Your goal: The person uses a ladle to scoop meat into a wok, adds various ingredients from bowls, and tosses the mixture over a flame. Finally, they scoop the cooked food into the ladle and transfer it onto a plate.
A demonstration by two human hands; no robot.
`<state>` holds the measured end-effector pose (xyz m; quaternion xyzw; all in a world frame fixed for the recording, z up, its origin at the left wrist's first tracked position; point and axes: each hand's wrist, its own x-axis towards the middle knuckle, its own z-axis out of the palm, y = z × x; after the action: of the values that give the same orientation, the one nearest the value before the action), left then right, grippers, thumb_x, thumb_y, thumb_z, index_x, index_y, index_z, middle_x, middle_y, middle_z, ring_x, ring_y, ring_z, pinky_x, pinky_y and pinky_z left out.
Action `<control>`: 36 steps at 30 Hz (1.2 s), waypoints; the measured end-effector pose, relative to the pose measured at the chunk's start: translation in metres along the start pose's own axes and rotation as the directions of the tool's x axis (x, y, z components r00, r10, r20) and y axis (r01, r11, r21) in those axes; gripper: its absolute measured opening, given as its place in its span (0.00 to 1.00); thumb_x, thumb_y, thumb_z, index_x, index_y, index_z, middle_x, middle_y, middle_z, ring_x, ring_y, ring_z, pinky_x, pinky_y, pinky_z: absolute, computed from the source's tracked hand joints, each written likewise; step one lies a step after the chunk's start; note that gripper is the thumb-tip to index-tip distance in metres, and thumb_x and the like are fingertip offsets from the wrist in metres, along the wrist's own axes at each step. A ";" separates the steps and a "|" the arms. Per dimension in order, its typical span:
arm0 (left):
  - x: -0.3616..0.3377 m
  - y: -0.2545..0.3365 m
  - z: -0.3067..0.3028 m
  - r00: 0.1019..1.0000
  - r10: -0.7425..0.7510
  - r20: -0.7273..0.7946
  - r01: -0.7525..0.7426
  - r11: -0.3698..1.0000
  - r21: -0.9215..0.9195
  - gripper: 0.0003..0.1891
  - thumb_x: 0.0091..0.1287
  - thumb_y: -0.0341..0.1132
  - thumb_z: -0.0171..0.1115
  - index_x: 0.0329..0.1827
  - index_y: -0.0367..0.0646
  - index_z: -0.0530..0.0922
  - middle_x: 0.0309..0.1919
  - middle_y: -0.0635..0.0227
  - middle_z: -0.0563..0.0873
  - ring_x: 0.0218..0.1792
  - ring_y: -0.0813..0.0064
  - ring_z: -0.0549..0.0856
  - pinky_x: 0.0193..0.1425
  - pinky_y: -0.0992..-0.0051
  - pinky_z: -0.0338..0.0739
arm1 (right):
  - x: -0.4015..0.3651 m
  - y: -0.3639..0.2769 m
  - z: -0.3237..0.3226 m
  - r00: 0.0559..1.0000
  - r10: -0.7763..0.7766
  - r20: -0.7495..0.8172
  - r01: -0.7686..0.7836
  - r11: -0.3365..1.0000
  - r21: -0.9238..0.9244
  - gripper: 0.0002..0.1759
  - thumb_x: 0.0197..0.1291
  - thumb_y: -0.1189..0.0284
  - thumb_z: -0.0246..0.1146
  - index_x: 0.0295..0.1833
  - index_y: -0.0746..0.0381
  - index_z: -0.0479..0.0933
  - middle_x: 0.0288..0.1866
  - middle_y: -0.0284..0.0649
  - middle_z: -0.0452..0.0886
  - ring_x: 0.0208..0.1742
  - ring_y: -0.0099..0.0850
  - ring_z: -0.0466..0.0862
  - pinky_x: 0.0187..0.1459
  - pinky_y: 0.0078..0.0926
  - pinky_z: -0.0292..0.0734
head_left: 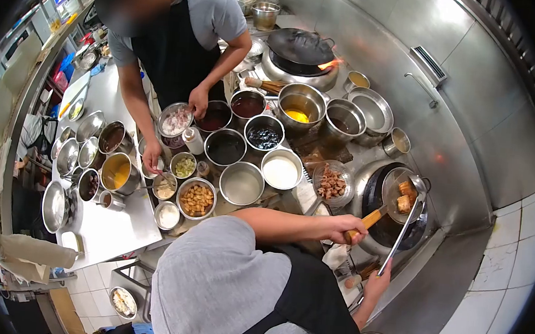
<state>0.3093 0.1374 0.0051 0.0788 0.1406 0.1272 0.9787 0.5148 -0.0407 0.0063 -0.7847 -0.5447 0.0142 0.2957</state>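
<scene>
Two tools over wok [374, 189], left hand [345, 227] gripping strainer [377, 216] — right hand [376, 282], ladle [404, 231]

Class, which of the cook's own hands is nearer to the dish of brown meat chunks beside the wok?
Left. The left hand grips a wooden handle close beside the dish; the right hand holds a metal handle farther off.

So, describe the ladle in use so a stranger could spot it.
Look at the dark wok at the right, beside the steel wall. The ladle reaches over it from the left hand; unlike the all-metal skimmer, it has a wooden handle.
</scene>
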 end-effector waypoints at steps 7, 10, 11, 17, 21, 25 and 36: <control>0.002 0.033 -0.009 0.992 -0.110 -0.064 0.108 0.993 -0.043 0.09 0.65 0.21 0.57 0.38 0.40 0.65 0.21 0.72 0.70 0.18 0.80 0.71 0.18 0.79 0.69 | 0.007 -0.058 -0.019 0.982 0.156 -0.105 -0.129 0.965 0.227 0.34 0.61 0.78 0.56 0.74 0.63 0.62 0.65 0.54 0.75 0.65 0.44 0.77 0.65 0.36 0.67; -0.028 0.041 0.021 0.999 0.010 -0.050 -0.002 0.990 0.143 0.14 0.66 0.21 0.57 0.47 0.46 0.63 0.26 0.72 0.70 0.20 0.84 0.70 0.18 0.84 0.65 | 0.017 -0.067 -0.022 0.952 0.293 -0.094 -0.237 0.893 0.382 0.34 0.64 0.76 0.56 0.76 0.63 0.59 0.68 0.54 0.72 0.68 0.43 0.74 0.68 0.34 0.65; -0.034 0.041 0.027 0.999 0.038 -0.034 -0.031 0.984 0.175 0.17 0.65 0.21 0.57 0.51 0.48 0.62 0.28 0.72 0.70 0.21 0.83 0.70 0.19 0.84 0.66 | 0.021 -0.078 -0.026 0.938 0.341 -0.062 -0.287 0.865 0.412 0.34 0.65 0.76 0.56 0.77 0.63 0.57 0.70 0.54 0.71 0.69 0.43 0.73 0.69 0.34 0.64; -0.030 0.034 0.026 0.994 0.112 0.001 -0.103 0.914 0.391 0.22 0.66 0.22 0.56 0.57 0.51 0.60 0.31 0.67 0.72 0.21 0.79 0.72 0.21 0.78 0.69 | 0.037 -0.106 0.009 0.842 0.515 0.162 -0.474 0.560 0.680 0.38 0.65 0.78 0.57 0.79 0.61 0.50 0.38 0.41 0.79 0.29 0.29 0.81 0.27 0.26 0.79; -0.020 0.052 -0.005 0.990 0.108 -0.087 -0.077 0.951 0.298 0.16 0.66 0.21 0.55 0.49 0.49 0.62 0.30 0.70 0.72 0.21 0.81 0.71 0.21 0.81 0.68 | 0.044 -0.102 0.033 0.836 0.506 0.213 -0.362 0.217 0.906 0.38 0.65 0.79 0.57 0.78 0.60 0.50 0.28 0.32 0.70 0.18 0.20 0.70 0.14 0.20 0.68; -0.027 0.063 -0.021 0.999 0.005 -0.047 0.000 0.995 0.100 0.13 0.66 0.21 0.55 0.47 0.47 0.64 0.29 0.70 0.71 0.22 0.83 0.70 0.20 0.84 0.67 | 0.031 -0.105 0.021 0.851 0.524 0.025 -0.418 0.648 0.637 0.39 0.62 0.79 0.60 0.78 0.60 0.56 0.35 0.34 0.74 0.23 0.21 0.72 0.23 0.20 0.72; -0.032 0.038 0.010 0.992 -0.076 0.103 0.073 0.997 0.026 0.15 0.68 0.22 0.55 0.52 0.50 0.65 0.30 0.70 0.71 0.21 0.84 0.69 0.19 0.86 0.64 | 0.019 -0.102 -0.023 0.889 0.452 0.065 -0.456 0.867 0.201 0.39 0.59 0.79 0.60 0.77 0.57 0.59 0.49 0.45 0.81 0.36 0.26 0.77 0.41 0.25 0.75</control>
<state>0.2738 0.1636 0.0300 0.0907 0.0938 0.0848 0.9878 0.4442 -0.0110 0.0802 -0.8546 -0.3426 0.1471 0.3613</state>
